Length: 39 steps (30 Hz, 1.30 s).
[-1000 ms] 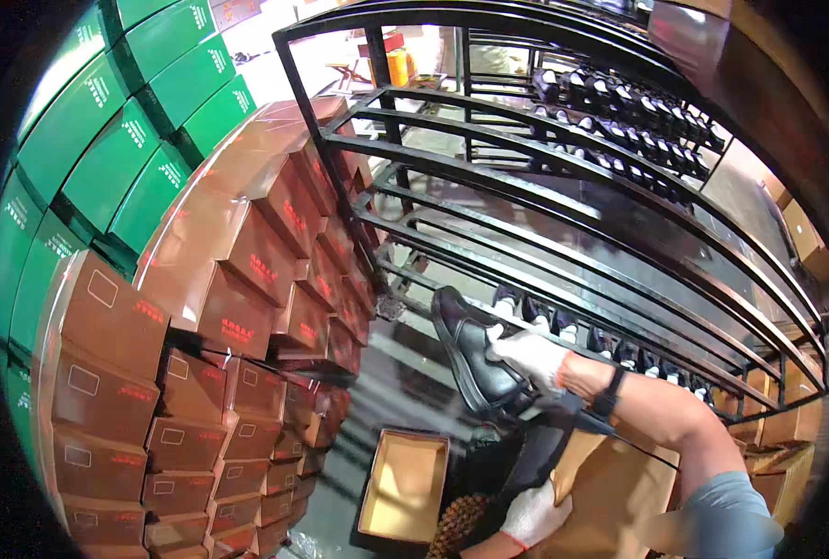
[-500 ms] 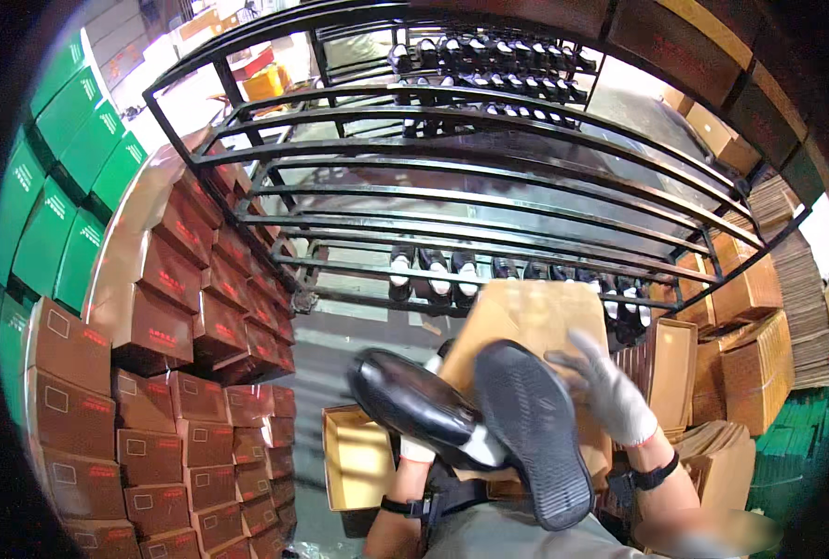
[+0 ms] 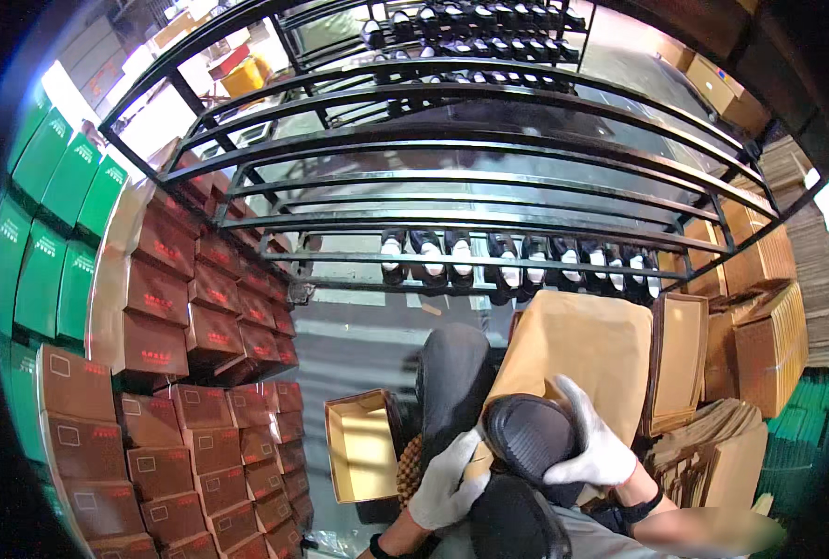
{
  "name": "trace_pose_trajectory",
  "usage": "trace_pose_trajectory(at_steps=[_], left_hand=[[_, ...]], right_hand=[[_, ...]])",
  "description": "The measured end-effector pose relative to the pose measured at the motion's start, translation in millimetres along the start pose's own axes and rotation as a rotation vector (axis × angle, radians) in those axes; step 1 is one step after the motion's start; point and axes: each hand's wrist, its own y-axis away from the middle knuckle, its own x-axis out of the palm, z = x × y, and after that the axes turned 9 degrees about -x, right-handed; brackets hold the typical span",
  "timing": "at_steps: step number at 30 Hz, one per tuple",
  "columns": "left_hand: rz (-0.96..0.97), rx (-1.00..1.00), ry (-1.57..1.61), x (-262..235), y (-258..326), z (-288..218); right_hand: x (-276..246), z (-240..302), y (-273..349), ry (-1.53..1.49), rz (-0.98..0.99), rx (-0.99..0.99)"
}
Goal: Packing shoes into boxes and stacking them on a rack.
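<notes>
My right hand (image 3: 596, 447), in a white glove, grips one black shoe (image 3: 531, 436) by its side, with the ridged dark sole facing up. A second black shoe (image 3: 517, 524) lies lower, over my lap and partly cut off by the lower edge. My left hand (image 3: 447, 483), also gloved, is closed beside the two shoes, its fingers around a small tan piece (image 3: 477, 463) whose kind I cannot make out. Just beyond my right hand, brown paper (image 3: 577, 349) covers a box-like shape.
An open box (image 3: 332, 456) with a pale inside stands left of my knee. Stacked brown boxes (image 3: 158, 340) and green boxes (image 3: 37, 265) rise on the left. Ahead is a black metal rack (image 3: 452, 186) with shoes (image 3: 428, 261) beneath. Flattened cardboard (image 3: 712, 447) leans at right.
Both shoes have come down nearer my lap and turned. My right hand, open and apart before, now grips a shoe. My left hand has come out from behind the shoes. The view has shifted slightly.
</notes>
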Motion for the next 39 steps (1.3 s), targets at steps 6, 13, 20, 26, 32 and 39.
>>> trace_pose_trajectory(at_steps=[6,13,20,26,32,39], left_hand=[[0.027,-0.091,0.001,0,-1,-9],[-0.301,-0.117,0.18,7,33,30],[-0.766,-0.056,0.39,21,23,27],[-0.672,-0.214,-0.191,19,38,55],[-0.464,-0.476,0.144,31,14,43],[-0.374,0.316,-0.558,23,-25,-34]], right_hand=[[23,-15,6,0.437,0.011,-0.042],[-17,-33,20,-0.503,-0.202,-0.188],[13,-68,5,-0.128,-0.512,0.085],[28,-8,32,0.583,-0.411,-0.288],[49,-8,47,0.298,0.224,-0.375],[6,20,49,0.075,-0.24,-0.316]])
